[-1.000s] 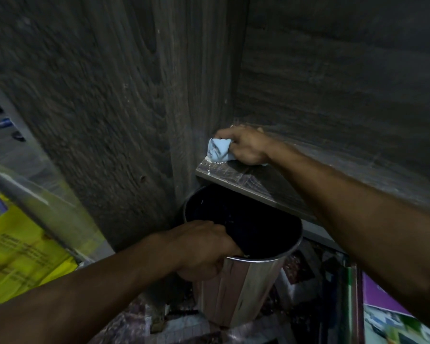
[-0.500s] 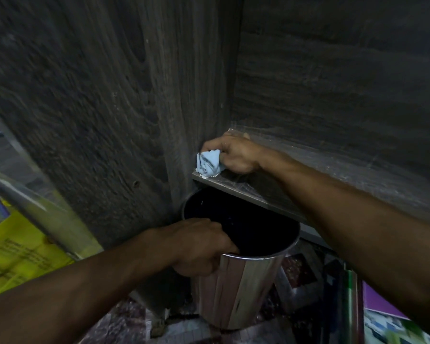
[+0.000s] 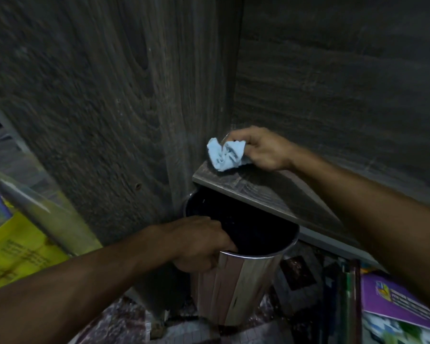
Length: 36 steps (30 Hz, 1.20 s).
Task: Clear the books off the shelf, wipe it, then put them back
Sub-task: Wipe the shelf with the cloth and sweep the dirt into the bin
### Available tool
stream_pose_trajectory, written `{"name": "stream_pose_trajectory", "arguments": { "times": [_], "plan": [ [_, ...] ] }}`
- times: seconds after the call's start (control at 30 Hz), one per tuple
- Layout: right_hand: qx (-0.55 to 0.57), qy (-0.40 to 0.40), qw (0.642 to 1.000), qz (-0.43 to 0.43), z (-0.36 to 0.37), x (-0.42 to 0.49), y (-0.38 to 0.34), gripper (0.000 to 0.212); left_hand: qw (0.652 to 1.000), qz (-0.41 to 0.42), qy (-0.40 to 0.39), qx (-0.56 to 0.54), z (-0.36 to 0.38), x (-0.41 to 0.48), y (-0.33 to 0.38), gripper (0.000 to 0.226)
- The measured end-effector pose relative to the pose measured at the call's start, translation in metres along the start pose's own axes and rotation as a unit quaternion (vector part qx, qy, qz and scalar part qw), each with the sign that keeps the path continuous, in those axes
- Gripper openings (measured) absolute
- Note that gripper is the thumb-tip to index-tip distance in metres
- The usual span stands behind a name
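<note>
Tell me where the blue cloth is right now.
In the head view, the blue cloth is near the centre, gripped by the right hand at the left front corner of the shelf, just above the metal bin.

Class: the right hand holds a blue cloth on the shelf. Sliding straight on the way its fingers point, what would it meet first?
Most likely the upright side panel: the right hand points left along the shelf, blue cloth leading, close to that panel; the gap is unclear.
</note>
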State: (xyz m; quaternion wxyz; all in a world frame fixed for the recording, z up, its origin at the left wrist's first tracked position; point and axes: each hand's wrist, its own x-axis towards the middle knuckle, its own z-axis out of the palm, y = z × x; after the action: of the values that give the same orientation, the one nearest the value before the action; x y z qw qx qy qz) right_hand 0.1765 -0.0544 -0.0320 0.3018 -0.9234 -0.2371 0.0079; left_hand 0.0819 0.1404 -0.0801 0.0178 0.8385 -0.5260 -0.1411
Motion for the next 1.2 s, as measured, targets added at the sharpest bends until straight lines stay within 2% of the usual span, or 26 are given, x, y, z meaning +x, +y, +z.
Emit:
{"name": "stream_pose_trajectory", "arguments": {
  "times": [0.13, 0.23, 0.33, 0.47, 0.57, 0.63, 0.77, 0.83, 0.93, 1.0, 1.1, 1.2],
  "plan": [
    [-0.053, -0.045, 0.998, -0.008, 0.039, 0.016, -0.009, 0.035, 1.0, 0.001, 0.016, 0.017, 0.002, -0.001, 0.0, 0.027],
    [-0.08, -0.03, 0.996, -0.017, 0.045, 0.01, -0.014, 0.045, 1.0, 0.004, 0.025, 0.018, 0.004, -0.002, -0.001, 0.031],
    [-0.075, -0.05, 0.995, -0.052, 0.042, -0.012, -0.015, 0.043, 0.999, 0.002, 0.031, 0.021, 0.006, -0.002, -0.001, 0.032],
    [-0.095, -0.066, 0.992, -0.043, 0.044, -0.042, -0.017, 0.045, 0.999, -0.004, 0.026, 0.035, 0.007, -0.005, 0.004, 0.028],
    [-0.026, -0.077, 0.996, -0.023, 0.037, -0.06, -0.021, 0.041, 0.997, -0.014, 0.029, 0.069, 0.007, -0.009, 0.01, 0.03],
    [0.049, -0.055, 0.997, 0.009, 0.027, -0.07, -0.02, 0.032, 0.995, -0.025, 0.023, 0.095, 0.006, -0.01, 0.017, 0.028],
    [0.12, 0.11, 0.984, 0.076, -0.008, -0.103, -0.01, 0.032, 0.994, -0.018, 0.012, 0.109, 0.0, -0.009, 0.032, 0.024],
    [0.109, 0.178, 0.966, 0.149, -0.032, -0.129, 0.004, 0.033, 0.993, -0.002, 0.002, 0.121, -0.002, -0.004, 0.036, 0.025],
    [0.031, 0.247, 0.92, 0.302, -0.072, -0.175, 0.045, 0.037, 0.99, 0.017, -0.021, 0.138, -0.004, 0.005, 0.043, 0.031],
    [-0.058, 0.253, 0.884, 0.387, -0.1, -0.21, 0.069, 0.045, 0.99, 0.033, -0.029, 0.138, -0.004, 0.012, 0.048, 0.033],
    [-0.181, 0.226, 0.823, 0.488, -0.129, -0.265, 0.093, 0.046, 0.988, 0.047, -0.037, 0.141, 0.0, 0.021, 0.056, 0.029],
    [-0.257, 0.216, 0.73, 0.595, -0.144, -0.314, 0.111, 0.044, 0.986, 0.049, -0.036, 0.158, 0.001, 0.029, 0.065, 0.025]
  ]
}}
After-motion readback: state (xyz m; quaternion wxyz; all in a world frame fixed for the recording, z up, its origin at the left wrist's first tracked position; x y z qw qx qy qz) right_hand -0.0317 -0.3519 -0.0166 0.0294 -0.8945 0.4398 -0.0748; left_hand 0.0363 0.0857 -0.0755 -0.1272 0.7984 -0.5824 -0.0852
